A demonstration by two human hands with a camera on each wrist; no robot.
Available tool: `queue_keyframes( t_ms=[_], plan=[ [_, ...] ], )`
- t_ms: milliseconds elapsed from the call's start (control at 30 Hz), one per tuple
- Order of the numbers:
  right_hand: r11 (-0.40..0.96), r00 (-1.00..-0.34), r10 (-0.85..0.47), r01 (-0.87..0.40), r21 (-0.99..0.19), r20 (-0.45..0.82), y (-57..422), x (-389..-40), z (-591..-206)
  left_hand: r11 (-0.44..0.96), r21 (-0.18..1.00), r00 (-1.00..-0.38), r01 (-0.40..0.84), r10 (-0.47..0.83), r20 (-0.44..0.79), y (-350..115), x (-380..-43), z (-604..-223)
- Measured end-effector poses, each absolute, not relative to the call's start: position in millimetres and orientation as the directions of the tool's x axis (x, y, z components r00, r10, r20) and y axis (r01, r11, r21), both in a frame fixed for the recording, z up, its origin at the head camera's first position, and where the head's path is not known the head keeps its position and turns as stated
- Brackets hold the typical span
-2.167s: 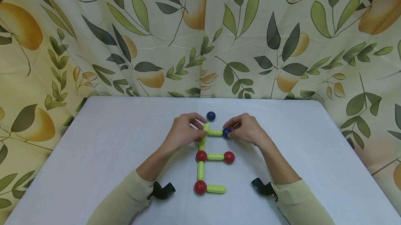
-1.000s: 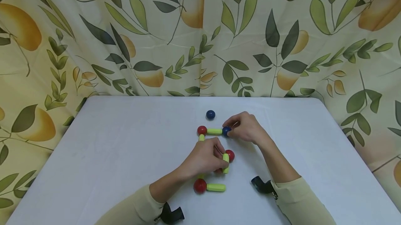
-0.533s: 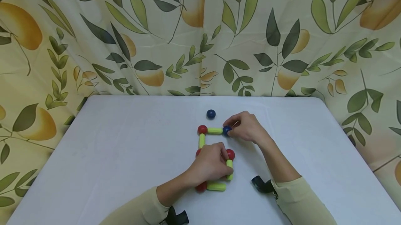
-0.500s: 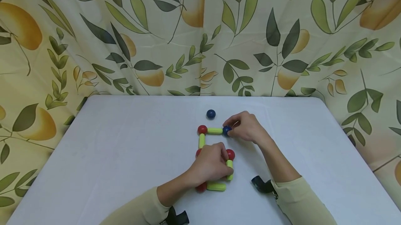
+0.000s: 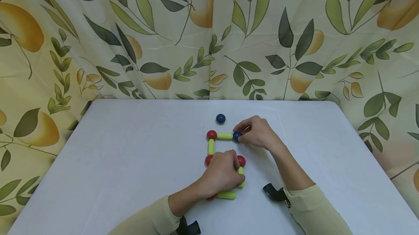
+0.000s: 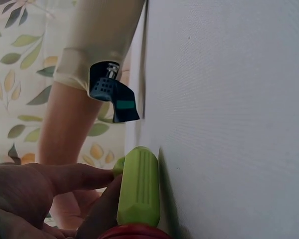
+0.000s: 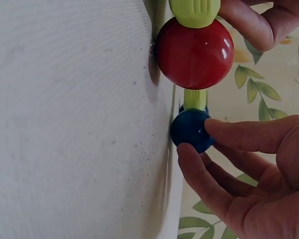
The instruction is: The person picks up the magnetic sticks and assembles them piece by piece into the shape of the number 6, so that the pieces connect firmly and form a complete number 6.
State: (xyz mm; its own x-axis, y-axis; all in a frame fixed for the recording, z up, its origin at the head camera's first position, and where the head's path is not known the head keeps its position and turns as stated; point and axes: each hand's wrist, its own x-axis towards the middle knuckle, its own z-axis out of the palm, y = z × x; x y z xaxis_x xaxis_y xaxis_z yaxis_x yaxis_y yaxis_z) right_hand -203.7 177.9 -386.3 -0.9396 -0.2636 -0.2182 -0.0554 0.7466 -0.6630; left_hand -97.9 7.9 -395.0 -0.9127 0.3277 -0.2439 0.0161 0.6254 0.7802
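On the white table, yellow-green sticks and red balls form a ladder-like figure. My left hand point(image 5: 222, 171) reaches across its middle and pinches a yellow-green stick point(image 5: 241, 171) between thumb and fingers. That stick's far end meets the right-hand red ball point(image 5: 241, 161); its near end points toward the lower stick point(image 5: 226, 195). My right hand point(image 5: 258, 133) pinches a blue ball point(image 7: 191, 130) at the right end of the top stick point(image 5: 224, 136), whose left end meets the upper red ball point(image 5: 211, 135). The left hand hides the middle stick and most of the lower left red ball point(image 5: 212, 196).
Behind the figure lies a loose blue ball point(image 5: 220, 119). A leaf-and-fruit patterned curtain point(image 5: 183, 46) hangs at the table's point(image 5: 114, 155) back edge. Black wrist cameras point(image 5: 275, 193) stick out from both cuffs.
My left hand has brought the stick from the upper left red ball down to the right-hand red ball, where it lines up. The right hand keeps its pinch on the blue ball.
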Motion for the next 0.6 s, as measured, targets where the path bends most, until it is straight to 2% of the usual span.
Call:
queue_keyframes(
  t_ms=[600],
  plan=[
    [0.754, -0.939, -0.258, -0.049, -0.655, -0.227, 176.8, -202.5, -385.9, 0.633, 0.773, -0.918, 0.048, 0.334, -0.216, 9.2, -96.4, -394.7]
  ],
)
